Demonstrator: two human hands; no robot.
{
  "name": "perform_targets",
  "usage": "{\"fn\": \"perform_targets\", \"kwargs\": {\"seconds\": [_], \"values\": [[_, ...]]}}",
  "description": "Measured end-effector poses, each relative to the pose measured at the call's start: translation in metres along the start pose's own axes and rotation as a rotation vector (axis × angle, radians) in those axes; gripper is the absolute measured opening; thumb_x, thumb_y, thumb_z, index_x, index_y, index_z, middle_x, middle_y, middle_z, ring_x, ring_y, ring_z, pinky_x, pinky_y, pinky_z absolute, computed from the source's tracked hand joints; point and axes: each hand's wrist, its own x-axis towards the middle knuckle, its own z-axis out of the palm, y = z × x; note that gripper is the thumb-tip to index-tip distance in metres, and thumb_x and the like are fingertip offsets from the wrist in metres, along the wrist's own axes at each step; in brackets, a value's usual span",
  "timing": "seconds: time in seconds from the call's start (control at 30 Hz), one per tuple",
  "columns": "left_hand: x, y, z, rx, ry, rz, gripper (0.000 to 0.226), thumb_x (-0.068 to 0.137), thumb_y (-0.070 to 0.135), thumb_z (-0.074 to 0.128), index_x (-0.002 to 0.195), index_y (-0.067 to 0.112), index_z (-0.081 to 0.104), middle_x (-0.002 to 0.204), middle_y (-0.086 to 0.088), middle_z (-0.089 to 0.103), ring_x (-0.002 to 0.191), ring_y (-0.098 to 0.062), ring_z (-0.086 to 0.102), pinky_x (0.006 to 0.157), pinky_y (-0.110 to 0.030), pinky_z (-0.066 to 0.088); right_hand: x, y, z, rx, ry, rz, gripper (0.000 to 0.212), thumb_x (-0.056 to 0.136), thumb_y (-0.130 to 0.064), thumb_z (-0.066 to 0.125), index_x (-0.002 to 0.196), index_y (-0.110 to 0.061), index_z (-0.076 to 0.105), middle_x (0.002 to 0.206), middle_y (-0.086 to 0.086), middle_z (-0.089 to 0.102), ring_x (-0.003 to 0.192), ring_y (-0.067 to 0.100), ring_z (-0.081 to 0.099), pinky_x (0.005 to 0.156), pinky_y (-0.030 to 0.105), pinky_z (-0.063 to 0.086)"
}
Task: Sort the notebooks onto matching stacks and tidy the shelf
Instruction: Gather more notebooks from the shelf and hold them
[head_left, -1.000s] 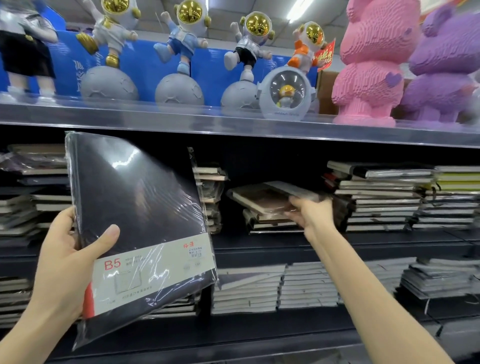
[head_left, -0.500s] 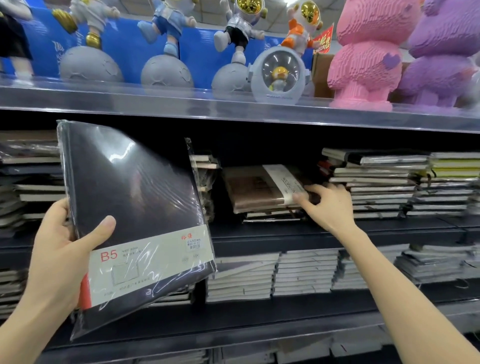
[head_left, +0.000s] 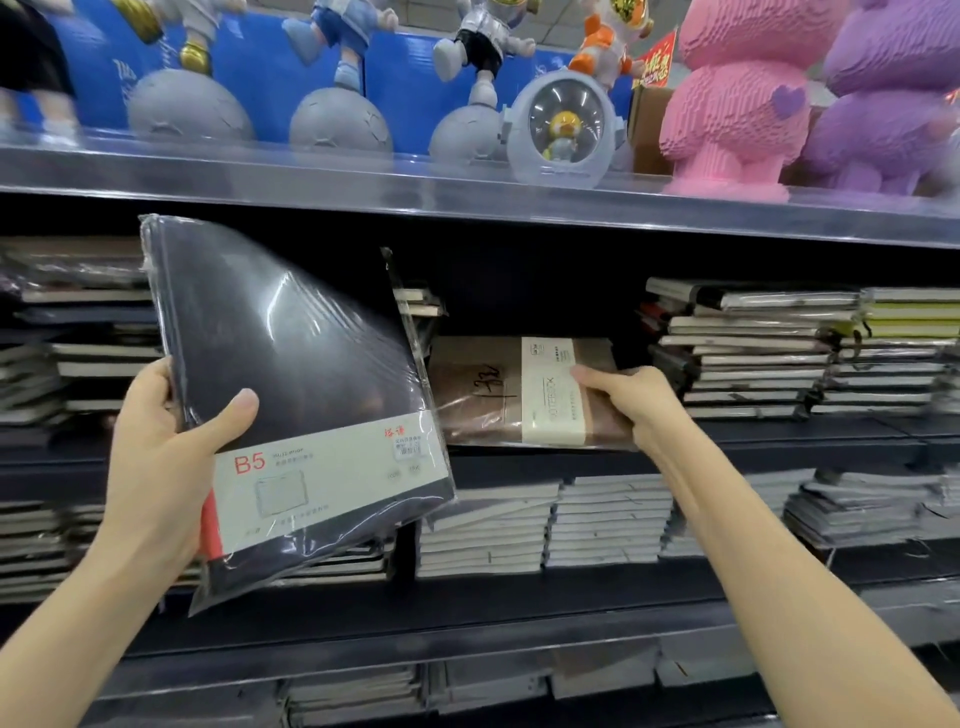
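Note:
My left hand (head_left: 161, 447) grips a large black B5 notebook (head_left: 296, 374) in clear plastic wrap, held upright and tilted in front of the middle shelf. My right hand (head_left: 631, 402) grips the right edge of a brown wrapped notebook (head_left: 478, 395) with a cream paper band; thumb on top, fingers under it. The brown notebook is tipped up with its cover facing me, at the front of the middle shelf (head_left: 779, 441). Its left edge is hidden behind the black notebook.
Stacks of notebooks (head_left: 748, 348) fill the middle shelf to the right and left (head_left: 78, 364). More stacks (head_left: 608, 519) lie on the lower shelf. Astronaut figures (head_left: 483, 88) and pink (head_left: 732, 104) and purple block bears stand on the top shelf.
My right hand has pulled the brown notebook off its stack and tipped it forward towards me. The black notebook in my left hand has stayed roughly where it was.

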Motion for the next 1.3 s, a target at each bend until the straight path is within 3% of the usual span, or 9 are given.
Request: {"fn": "perform_targets", "kwargs": {"seconds": [0.07, 0.17, 0.37, 0.53, 0.67, 0.8, 0.93, 1.1, 1.3], "values": [[0.000, 0.000, -0.003, 0.000, -0.002, 0.005, 0.034, 0.086, 0.004, 0.064, 0.107, 0.029, 0.059, 0.111, -0.001, 0.068, 0.104, -0.028, 0.065, 0.091, -0.058, 0.048, -0.010, -0.011, -0.007, 0.151, 0.044, 0.013, 0.021, 0.081, -0.016, 0.076, 0.085, 0.001, 0.065, 0.071, 0.009, 0.070, 0.047, 0.012, 0.066, 0.041, 0.019, 0.049], [0.001, 0.001, -0.005, -0.003, 0.004, 0.012, 0.033, 0.086, 0.002, 0.064, 0.105, 0.029, 0.060, 0.108, 0.000, 0.069, 0.102, -0.027, 0.066, 0.092, -0.056, 0.048, -0.015, -0.021, -0.014, 0.304, 0.171, -0.036, 0.016, 0.084, -0.011, 0.071, 0.084, 0.002, 0.060, 0.072, 0.010, 0.065, 0.044, 0.012, 0.064, 0.039, 0.020, 0.049], [0.005, 0.003, -0.002, -0.027, 0.006, -0.001, 0.033, 0.086, 0.002, 0.063, 0.109, 0.025, 0.058, 0.106, 0.000, 0.070, 0.099, -0.025, 0.067, 0.086, -0.049, 0.051, 0.000, -0.022, 0.015, 0.511, 0.402, -0.014, 0.023, 0.088, -0.016, 0.066, 0.086, -0.005, 0.046, 0.106, 0.015, 0.062, 0.090, 0.028, 0.063, 0.080, 0.040, 0.056], [0.008, 0.006, -0.002, 0.001, -0.008, 0.011, 0.033, 0.086, 0.002, 0.064, 0.107, 0.028, 0.059, 0.106, 0.001, 0.069, 0.101, -0.026, 0.066, 0.089, -0.050, 0.051, 0.005, -0.018, 0.032, 0.606, 0.085, 0.129, 0.029, 0.090, 0.000, 0.060, 0.117, 0.006, 0.050, 0.120, 0.028, 0.057, 0.095, 0.037, 0.064, 0.069, 0.040, 0.059], [0.008, 0.007, -0.006, 0.010, -0.004, 0.002, 0.037, 0.086, 0.004, 0.065, 0.118, 0.022, 0.057, 0.110, -0.003, 0.068, 0.102, -0.027, 0.066, 0.091, -0.056, 0.049, 0.001, -0.005, 0.020, -0.076, 0.143, 0.049, 0.057, 0.082, -0.047, 0.068, 0.111, 0.000, 0.058, 0.093, 0.019, 0.069, 0.069, 0.026, 0.069, 0.050, 0.030, 0.051], [0.007, 0.007, -0.006, 0.039, -0.002, 0.017, 0.037, 0.085, 0.004, 0.065, 0.116, 0.022, 0.057, 0.108, 0.000, 0.069, 0.100, -0.023, 0.066, 0.091, -0.053, 0.050, 0.007, 0.006, 0.022, -0.890, 0.612, -0.599, 0.059, 0.076, -0.063, 0.064, 0.106, -0.013, 0.064, 0.101, 0.017, 0.063, 0.096, 0.038, 0.057, 0.072, 0.039, 0.040], [0.006, 0.008, -0.010, 0.053, 0.009, 0.033, 0.035, 0.086, 0.003, 0.064, 0.113, 0.024, 0.058, 0.106, 0.001, 0.069, 0.100, -0.024, 0.066, 0.092, -0.054, 0.049, 0.025, 0.003, 0.042, -0.887, 0.349, -0.576, 0.045, 0.080, -0.064, 0.059, 0.106, -0.029, 0.072, 0.119, 0.007, 0.061, 0.115, 0.033, 0.048, 0.092, 0.045, 0.033], [0.009, 0.014, -0.026, 0.067, 0.055, 0.041, 0.036, 0.086, 0.002, 0.063, 0.101, 0.035, 0.060, 0.103, 0.002, 0.070, 0.100, -0.028, 0.066, 0.092, -0.056, 0.048, 0.025, -0.008, 0.066, -0.907, 0.406, -0.604, 0.041, 0.085, -0.055, 0.059, 0.105, -0.022, 0.072, 0.113, 0.011, 0.065, 0.110, 0.035, 0.054, 0.104, 0.051, 0.027], [0.014, 0.013, -0.049, 0.126, 0.083, 0.059, 0.037, 0.086, -0.001, 0.062, 0.113, 0.024, 0.058, 0.102, -0.001, 0.070, 0.094, -0.033, 0.067, 0.082, -0.053, 0.054, -0.014, -0.052, 0.131, -0.492, 0.093, -0.673, 0.046, 0.095, -0.051, 0.044, 0.116, -0.016, 0.065, 0.109, 0.002, 0.070, 0.103, 0.021, 0.062, 0.076, 0.028, 0.041]]}}
